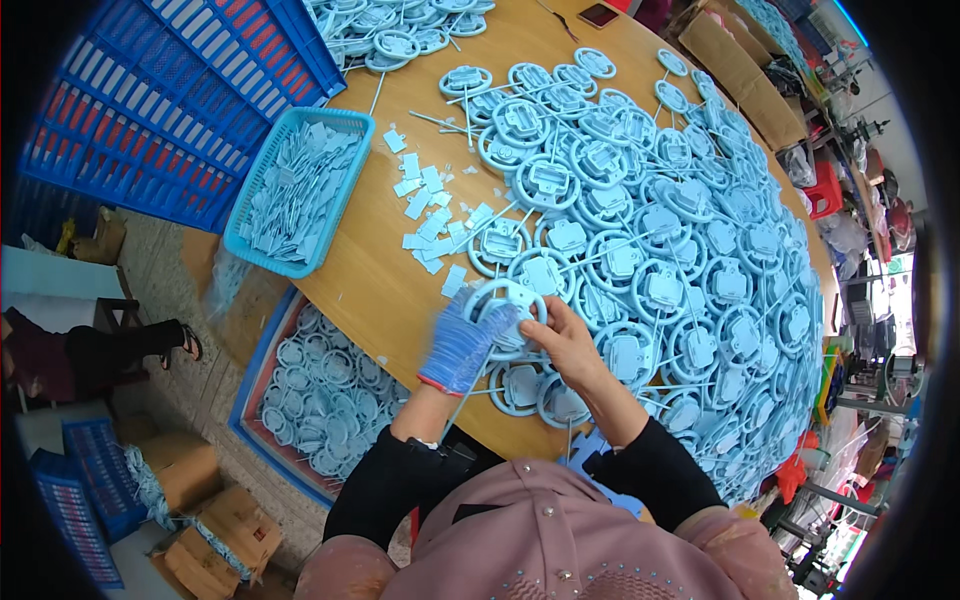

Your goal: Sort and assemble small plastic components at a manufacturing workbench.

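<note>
In both hands I hold a light-blue plastic ring part (483,297) with a boxy centre, above the table's near edge. My left hand (455,345), in a blue knitted glove and slightly blurred, closes on its left side. My bare right hand (568,342) pinches its right side between thumb and fingers. A thin stem slants down below my gloved hand. Just beyond lie several small flat light-blue pieces (430,222), scattered loose. To the right, a large heap of similar ring parts (660,285) with stems covers much of the table (345,285).
A light-blue basket (292,269) full of small flat pieces stands at the table's left edge, beside a tall blue crate (130,110). Below it, a bin (245,410) holds more round parts. Cardboard boxes (215,540) sit on the floor. A phone (598,14) lies at the far edge.
</note>
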Action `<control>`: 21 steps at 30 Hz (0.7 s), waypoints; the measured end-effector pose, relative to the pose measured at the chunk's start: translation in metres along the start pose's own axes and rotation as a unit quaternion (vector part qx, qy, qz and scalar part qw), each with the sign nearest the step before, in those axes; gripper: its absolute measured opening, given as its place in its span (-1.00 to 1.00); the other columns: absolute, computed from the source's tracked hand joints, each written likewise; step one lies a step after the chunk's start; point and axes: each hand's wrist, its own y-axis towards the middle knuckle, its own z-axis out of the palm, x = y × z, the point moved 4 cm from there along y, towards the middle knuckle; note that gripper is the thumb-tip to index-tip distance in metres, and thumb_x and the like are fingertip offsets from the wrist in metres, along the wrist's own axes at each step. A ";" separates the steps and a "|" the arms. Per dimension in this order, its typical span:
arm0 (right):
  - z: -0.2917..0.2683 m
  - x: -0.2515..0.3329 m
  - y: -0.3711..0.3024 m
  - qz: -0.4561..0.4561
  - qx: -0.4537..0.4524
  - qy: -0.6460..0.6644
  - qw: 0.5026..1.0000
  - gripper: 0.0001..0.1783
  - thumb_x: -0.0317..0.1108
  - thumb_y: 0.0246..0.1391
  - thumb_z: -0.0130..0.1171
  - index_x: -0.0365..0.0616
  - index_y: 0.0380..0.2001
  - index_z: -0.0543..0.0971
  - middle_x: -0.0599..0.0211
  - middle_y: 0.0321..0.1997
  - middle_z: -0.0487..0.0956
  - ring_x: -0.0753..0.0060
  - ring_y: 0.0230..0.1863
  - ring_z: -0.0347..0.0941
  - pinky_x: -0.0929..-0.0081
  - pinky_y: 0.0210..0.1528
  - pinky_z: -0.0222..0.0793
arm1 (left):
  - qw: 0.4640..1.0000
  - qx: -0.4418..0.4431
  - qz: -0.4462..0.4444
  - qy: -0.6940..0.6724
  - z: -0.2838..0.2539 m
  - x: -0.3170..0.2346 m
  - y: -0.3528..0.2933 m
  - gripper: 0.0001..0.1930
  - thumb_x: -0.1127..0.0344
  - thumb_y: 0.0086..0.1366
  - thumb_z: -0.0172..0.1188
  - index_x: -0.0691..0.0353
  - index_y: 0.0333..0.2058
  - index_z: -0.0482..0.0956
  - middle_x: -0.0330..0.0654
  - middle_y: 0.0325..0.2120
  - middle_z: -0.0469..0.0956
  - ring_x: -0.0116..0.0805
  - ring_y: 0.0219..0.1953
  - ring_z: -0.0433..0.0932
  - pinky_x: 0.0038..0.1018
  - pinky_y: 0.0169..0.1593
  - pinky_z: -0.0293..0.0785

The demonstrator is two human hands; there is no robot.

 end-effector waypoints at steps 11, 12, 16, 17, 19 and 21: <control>-0.040 0.005 -0.037 0.024 -0.062 0.113 0.991 -0.56 -0.26 0.04 0.27 -0.09 -0.06 0.34 0.42 -0.18 0.45 0.54 -0.18 0.40 0.50 -0.20 0.37 | 0.989 0.122 -0.086 -0.024 0.053 0.019 0.012 -0.61 0.34 0.13 0.29 0.27 -0.06 0.47 -0.19 -0.22 0.53 -0.45 -0.21 0.51 -0.54 -0.19 0.49; -0.046 0.001 -0.038 0.016 -0.070 0.080 0.994 -0.56 -0.28 0.04 0.27 -0.10 -0.05 0.35 0.43 -0.20 0.45 0.59 -0.24 0.37 0.55 -0.22 0.30 | 0.989 0.127 -0.077 -0.004 0.054 0.021 0.012 -0.59 0.33 0.13 0.30 0.27 -0.04 0.46 -0.19 -0.21 0.53 -0.45 -0.20 0.52 -0.54 -0.19 0.50; -0.044 0.000 -0.043 0.000 -0.094 0.064 0.994 -0.55 -0.29 0.04 0.28 -0.10 -0.04 0.36 0.46 -0.23 0.44 0.63 -0.28 0.34 0.58 -0.23 0.25 | 0.991 0.119 -0.060 -0.026 0.067 0.015 0.006 -0.58 0.29 0.14 0.30 0.28 -0.04 0.46 -0.19 -0.21 0.53 -0.46 -0.20 0.51 -0.56 -0.18 0.49; -0.050 -0.003 -0.046 -0.006 -0.120 0.062 0.991 -0.54 -0.29 0.03 0.28 -0.12 -0.04 0.37 0.46 -0.23 0.45 0.63 -0.27 0.34 0.58 -0.23 0.26 | 0.993 0.098 -0.065 0.025 0.071 0.017 0.007 -0.58 0.27 0.15 0.30 0.30 -0.04 0.47 -0.19 -0.23 0.54 -0.45 -0.21 0.51 -0.54 -0.18 0.49; -0.070 -0.005 -0.048 -0.011 -0.174 0.025 0.984 -0.53 -0.30 0.02 0.29 -0.14 -0.03 0.37 0.47 -0.23 0.45 0.62 -0.27 0.35 0.57 -0.22 0.28 | 0.992 0.073 -0.069 0.077 0.067 0.023 0.018 -0.57 0.25 0.15 0.30 0.31 -0.04 0.47 -0.19 -0.25 0.54 -0.45 -0.23 0.51 -0.53 -0.17 0.49; -0.099 0.003 -0.061 -0.040 -0.272 0.035 0.961 -0.53 -0.27 0.05 0.26 -0.17 0.00 0.38 0.43 -0.22 0.47 0.57 -0.25 0.39 0.56 -0.19 0.32 | 0.978 0.097 0.039 0.178 0.049 0.022 0.044 -0.47 0.11 0.08 0.37 0.32 -0.06 0.47 -0.07 -0.19 0.54 -0.30 -0.14 0.51 -0.39 -0.08 0.46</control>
